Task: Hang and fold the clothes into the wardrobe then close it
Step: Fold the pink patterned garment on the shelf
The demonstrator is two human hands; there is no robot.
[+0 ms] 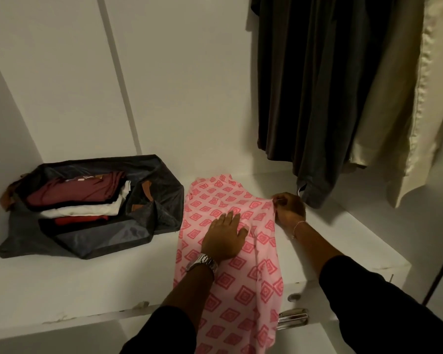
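- So I'm watching the head cam and I'm folding the pink patterned cloth (230, 251) on the white wardrobe shelf (87, 282). Its far end is lying on the shelf, and the near end is hanging off the front edge toward me.
- My left hand (224, 237) is lying flat on the middle of the cloth, fingers straight, pressing it down. There's a watch (202, 261) on that wrist.
- My right hand (289, 208) is pinching the right edge of the cloth, fingers curled around the fabric.
- To do this step well, I reckon the flat hand should be acting as the anchor and crease line while the pinching hand is carrying the edge over it, keeping the fabric taut so no wrinkles get trapped.
- The hanging part probably needs lifting up onto the shelf before the last fold, or it'll be dragging the whole thing off.
- An open dark bag (149, 200) with folded clothes is sitting just left of the cloth, nearly touching it. A dark hanging garment (312, 98) is dangling just beside my right hand, so I'm guessing it could snag.
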